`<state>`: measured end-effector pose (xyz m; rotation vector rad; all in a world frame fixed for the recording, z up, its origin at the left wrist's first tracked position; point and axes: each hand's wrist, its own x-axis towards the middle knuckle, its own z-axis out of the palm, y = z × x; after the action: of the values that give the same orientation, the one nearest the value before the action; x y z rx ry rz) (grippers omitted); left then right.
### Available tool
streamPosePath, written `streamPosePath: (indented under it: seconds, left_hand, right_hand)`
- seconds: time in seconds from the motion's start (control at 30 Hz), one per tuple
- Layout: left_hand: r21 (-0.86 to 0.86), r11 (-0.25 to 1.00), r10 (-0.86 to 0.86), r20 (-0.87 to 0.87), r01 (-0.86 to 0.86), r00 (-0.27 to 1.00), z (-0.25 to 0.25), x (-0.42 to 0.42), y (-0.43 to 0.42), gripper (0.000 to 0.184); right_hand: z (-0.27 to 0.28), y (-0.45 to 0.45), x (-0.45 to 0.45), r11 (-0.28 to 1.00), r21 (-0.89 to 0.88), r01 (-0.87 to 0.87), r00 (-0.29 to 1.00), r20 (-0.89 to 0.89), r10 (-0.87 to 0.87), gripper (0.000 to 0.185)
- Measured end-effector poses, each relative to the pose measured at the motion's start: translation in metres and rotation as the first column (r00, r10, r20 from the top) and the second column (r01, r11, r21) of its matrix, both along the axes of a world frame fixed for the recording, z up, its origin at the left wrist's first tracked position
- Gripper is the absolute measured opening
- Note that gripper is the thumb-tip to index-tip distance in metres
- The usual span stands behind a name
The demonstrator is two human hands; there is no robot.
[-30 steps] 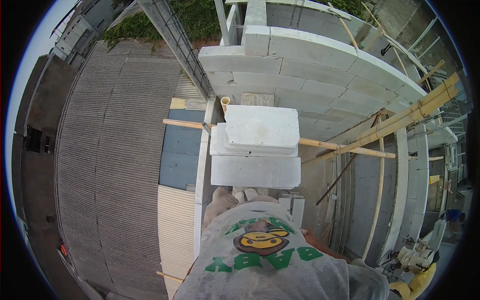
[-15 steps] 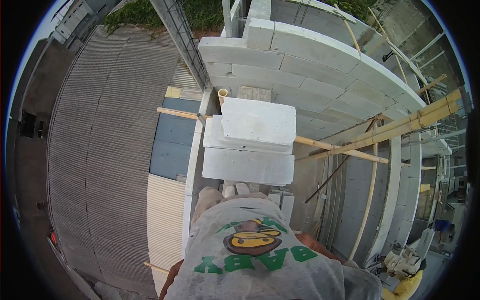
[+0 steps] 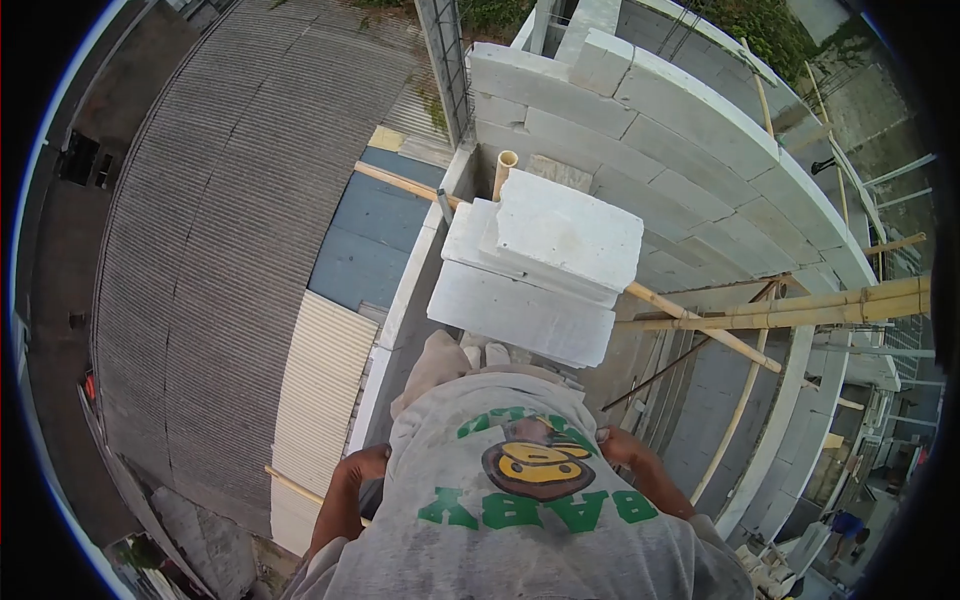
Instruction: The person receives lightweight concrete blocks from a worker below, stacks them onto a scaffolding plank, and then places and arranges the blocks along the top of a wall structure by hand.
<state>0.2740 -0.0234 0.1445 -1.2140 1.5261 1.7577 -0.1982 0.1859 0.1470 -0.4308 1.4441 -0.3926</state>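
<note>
My left hand (image 3: 370, 463) is beside the left edge of my grey printed shirt (image 3: 450, 540), at waist height. On the other side, my right hand (image 3: 618, 446) touches the shirt's right edge. The fingers of both hands look curled in at the cloth, and their tips are hidden, so what they grip cannot be made out. Just ahead of my feet (image 3: 485, 355) is a stack of white blocks (image 3: 570, 235), the top one lying askew on those below. Neither hand touches the stack.
A pale block wall (image 3: 680, 140) curves behind the stack. Bamboo poles (image 3: 780, 312) cross at right above a drop. To the left, past a narrow ledge (image 3: 408, 285), lies a lower corrugated roof (image 3: 220, 230). An upright pipe (image 3: 505, 172) stands behind the blocks. Another person (image 3: 848, 525) is far below right.
Both hands have come up into view at the sides of my waist; before, only parts of my arms showed. My view has tilted, so the stack appears turned and farther right.
</note>
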Motion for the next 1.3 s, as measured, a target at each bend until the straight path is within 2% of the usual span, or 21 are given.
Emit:
streamPosePath:
  seconds: [0.03, 0.07, 0.1, 0.13, 0.17, 0.23, 0.33, 0.37, 0.43, 0.53, 0.57, 0.67, 0.77, 0.83, 0.9, 1.0, 1.17, 1.3]
  left_hand:
    - [-0.007, 0.998, 0.055, -0.009, -0.055, 0.998, -0.019, 0.015, 0.004, 0.032]
    - [-0.014, 0.994, 0.109, -0.021, -0.109, 0.994, -0.038, 0.029, 0.008, 0.027]
    - [0.06, 0.961, 0.273, -0.031, -0.271, 0.961, -0.011, 0.016, 0.003, 0.026]
    - [0.133, 0.897, 0.43, -0.035, -0.422, 0.902, 0.017, -0.003, -0.009, 0.025]
    - [0.143, 0.827, 0.553, -0.037, -0.543, 0.832, 0.02, -0.005, -0.009, 0.025]
    - [0.166, 0.648, 0.758, -0.038, -0.744, 0.651, 0.02, -0.004, -0.01, 0.025]
    - [-0.161, 0.601, 0.779, -0.105, -0.783, 0.619, -0.005, 0.009, -0.008, 0.027]
    - [-0.186, 0.566, 0.794, -0.139, -0.803, 0.591, -0.018, 0.015, -0.003, 0.027]
    - [-0.233, 0.486, 0.824, -0.2, -0.842, 0.531, -0.042, 0.025, 0.012, 0.029]
    - [-0.204, 0.398, 0.894, -0.136, -0.895, 0.428, -0.054, 0.032, 0.038, 0.031]
    - [-0.228, 0.399, 0.886, -0.155, -0.888, 0.437, -0.065, 0.04, 0.05, 0.032]
    - [-0.35, 0.366, 0.892, -0.133, -0.862, 0.432, -0.097, 0.057, 0.092, 0.033]
    - [-0.327, 0.224, 0.956, -0.112, -0.918, 0.273, -0.11, 0.062, 0.131, 0.033]
    - [-0.327, 0.144, 0.981, -0.078, -0.934, 0.178, -0.111, 0.066, 0.161, 0.032]
    - [-0.359, 0.053, 0.995, -0.057, -0.932, 0.079, -0.117, 0.07, 0.19, 0.03]
    - [-0.349, -0.06, 0.998, -0.017, -0.935, -0.057, -0.133, 0.073, 0.227, 0.029]
    - [-0.303, -0.097, 0.994, 0.021, -0.948, -0.109, -0.133, 0.077, 0.25, 0.028]
    - [-0.319, -0.106, 0.994, -0.025, -0.942, -0.103, -0.139, 0.083, 0.247, 0.028]
  right_hand:
    - [0.002, -0.004, -0.003, 0.996, 0.001, -0.088, 0.994, -0.068, 0.088, 0.027]
    - [0.0, -0.005, -0.007, 1.0, 0.002, 0.012, 0.999, -0.04, -0.012, 0.023]
    - [-0.004, -0.007, -0.012, 0.994, 0.005, 0.111, 0.994, -0.014, -0.111, 0.019]
    - [-0.005, -0.011, -0.015, 0.978, 0.009, 0.209, 0.978, 0.008, -0.209, 0.016]
    - [0.015, -0.027, -0.013, 0.964, 0.001, 0.268, 0.963, 0.023, -0.267, 0.014]
    - [0.024, -0.043, -0.015, 0.967, 0.0, 0.255, 0.963, -0.086, -0.254, 0.014]
    - [0.003, -0.049, -0.022, 0.987, -0.04, 0.157, 0.965, -0.208, -0.162, 0.015]
    - [-0.009, -0.049, -0.026, 0.992, -0.059, 0.107, 0.963, -0.24, -0.118, 0.016]
    - [0.004, -0.066, -0.017, 0.998, -0.049, 0.032, 0.936, -0.349, -0.048, 0.017]
    - [0.006, -0.083, -0.007, 0.991, -0.052, -0.126, 0.876, -0.475, 0.087, 0.018]
    - [0.0, -0.089, -0.005, 0.978, -0.057, -0.199, 0.853, -0.503, 0.144, 0.018]
    - [-0.022, -0.098, -0.004, 0.965, -0.023, -0.26, 0.828, -0.521, 0.21, 0.018]
    - [-0.036, -0.107, -0.006, 0.926, 0.008, -0.378, 0.807, -0.488, 0.334, 0.018]
    - [-0.007, -0.13, 0.017, 0.864, 0.095, -0.495, 0.736, -0.482, 0.475, 0.016]
    - [-0.003, -0.144, 0.022, 0.821, 0.139, -0.554, 0.68, -0.493, 0.542, 0.016]
    - [-0.011, -0.168, 0.023, 0.816, 0.17, -0.553, 0.635, -0.547, 0.545, 0.014]
    - [-0.04, -0.208, 0.023, 0.849, 0.08, -0.522, 0.667, -0.582, 0.465, 0.014]
    - [-0.052, -0.216, 0.043, 0.855, -0.053, -0.515, 0.749, -0.512, 0.42, 0.014]
